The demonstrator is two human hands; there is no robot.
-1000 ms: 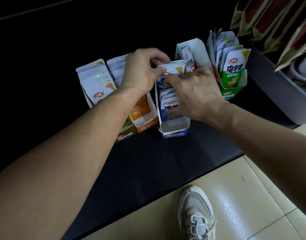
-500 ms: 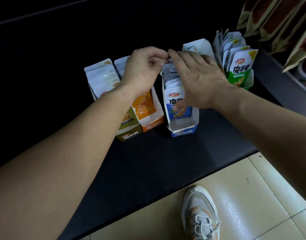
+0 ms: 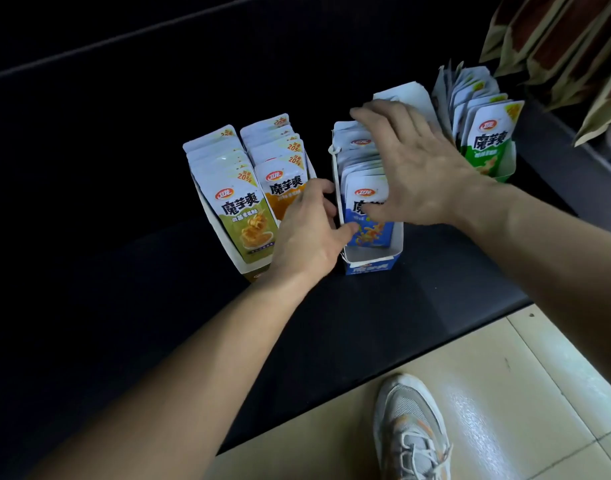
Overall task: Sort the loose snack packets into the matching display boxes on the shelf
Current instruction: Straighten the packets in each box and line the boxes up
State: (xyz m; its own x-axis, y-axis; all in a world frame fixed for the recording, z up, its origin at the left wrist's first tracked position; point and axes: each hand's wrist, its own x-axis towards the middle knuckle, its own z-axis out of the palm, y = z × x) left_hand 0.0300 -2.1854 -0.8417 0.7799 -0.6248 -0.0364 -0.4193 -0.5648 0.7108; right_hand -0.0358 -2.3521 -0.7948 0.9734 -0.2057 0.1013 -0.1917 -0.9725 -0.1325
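Dim overall, shelf [image 3: 383, 317] back nearly black, glare on glossy floor tiles [image 3: 498, 393], right hand [image 3: 418, 168] slightly motion-soft, wide-angle bowing at edges

olive packet [image 3: 241, 209]: "卫龙", "魔芋爽", "20%". orange packet [image 3: 283, 185]: same 3 marks. green packet [image 3: 489, 145]: "魔芋爽". blue box [image 3: 366, 270]: lettering blurred.

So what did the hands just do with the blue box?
The left hand came down from the packet tops to the left wall of the blue box, near the front, and grips it. The right hand spread flat over the blue packets, pressing them. The olive packets, orange packets and green packets kept their places.
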